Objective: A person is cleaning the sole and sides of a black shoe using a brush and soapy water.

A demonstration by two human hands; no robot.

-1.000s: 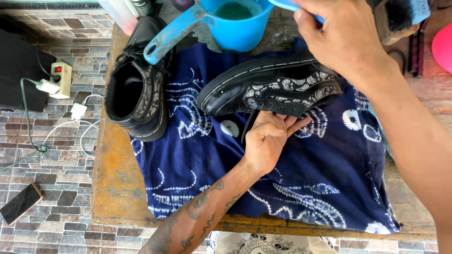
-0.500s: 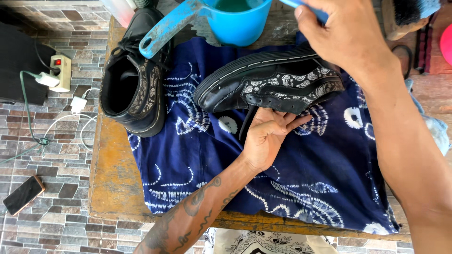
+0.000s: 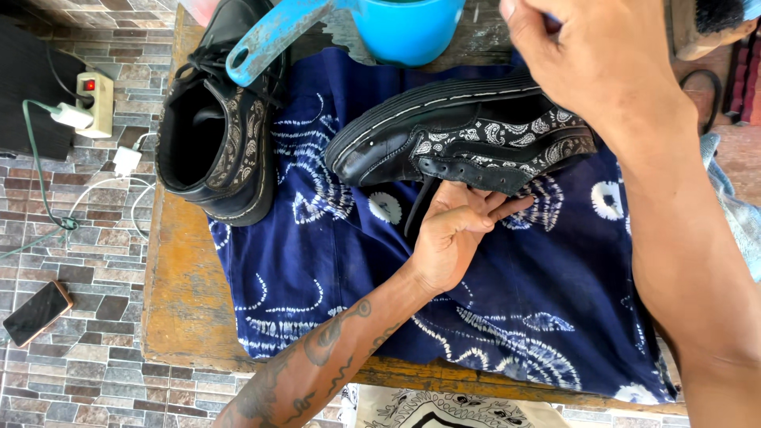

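A black shoe (image 3: 444, 131) with a paisley-patterned upper lies on its side on a dark blue tie-dye cloth (image 3: 333, 261). My left hand (image 3: 456, 234) presses against the shoe's underside edge, fingers tucked under the upper, steadying it. My right hand (image 3: 594, 67) hovers over the shoe's heel end with fingers curled around a small blue object (image 3: 553, 17), most of which is hidden. The matching second shoe (image 3: 214, 135) stands upright at the cloth's left edge.
A blue plastic dipper (image 3: 396, 28) with a long handle sits at the bench's far edge. The wooden bench (image 3: 178, 301) stands on brick paving. On the ground to the left lie a power strip (image 3: 93, 103), chargers and a phone (image 3: 36, 313). A brush (image 3: 713, 24) is top right.
My left hand stays on the shoe. My right hand stays over the shoe's heel end and has shifted only slightly. The view has shifted a little, so the bench sits higher in frame.
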